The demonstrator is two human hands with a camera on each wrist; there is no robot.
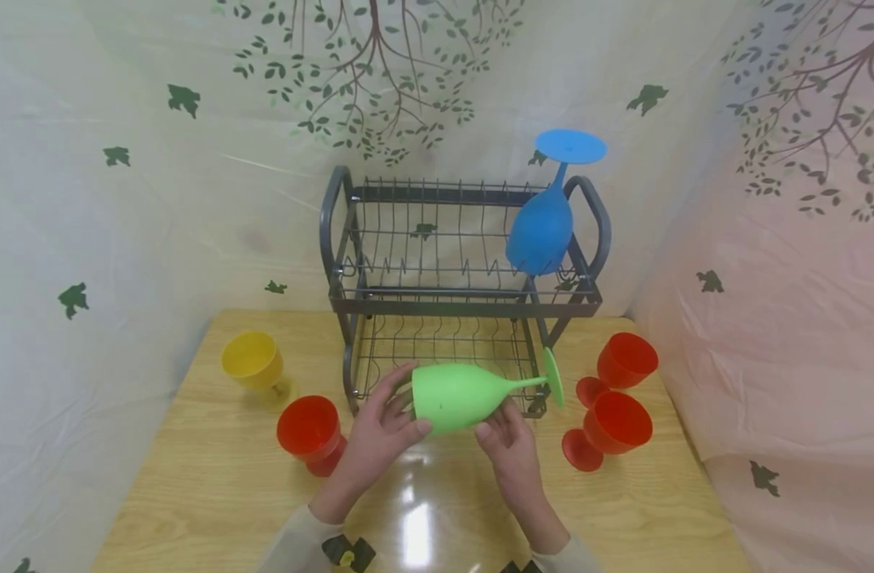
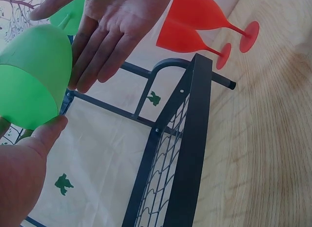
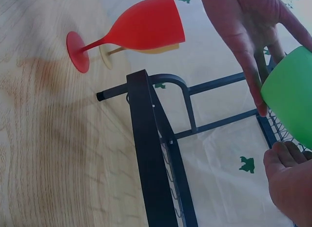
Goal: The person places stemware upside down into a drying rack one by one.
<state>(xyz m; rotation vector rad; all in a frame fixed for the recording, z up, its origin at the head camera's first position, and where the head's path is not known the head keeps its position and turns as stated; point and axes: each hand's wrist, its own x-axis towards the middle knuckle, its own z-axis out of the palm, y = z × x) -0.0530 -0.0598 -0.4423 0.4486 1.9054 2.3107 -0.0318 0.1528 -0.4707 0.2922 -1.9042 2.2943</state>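
In the head view, a green plastic wine glass (image 1: 457,395) lies sideways in mid-air before the rack, its foot toward the right. My left hand (image 1: 383,430) holds the bowl at the rim end, thumb in front and fingers behind. Near the stem end, my right hand (image 1: 510,454) grips the bowl from below, its thumb and fingers on the glass. The left wrist view looks into the mouth of the green glass (image 2: 34,75). In the right wrist view the green bowl (image 3: 292,95) is cut off by the frame edge.
A dark two-tier dish rack (image 1: 466,306) stands at the back, with a blue wine glass (image 1: 540,231) upside down on its upper right. Yellow (image 1: 252,360) and red (image 1: 310,430) glasses stand left on the wooden table (image 1: 215,509). Two red glasses (image 1: 618,423) stand right.
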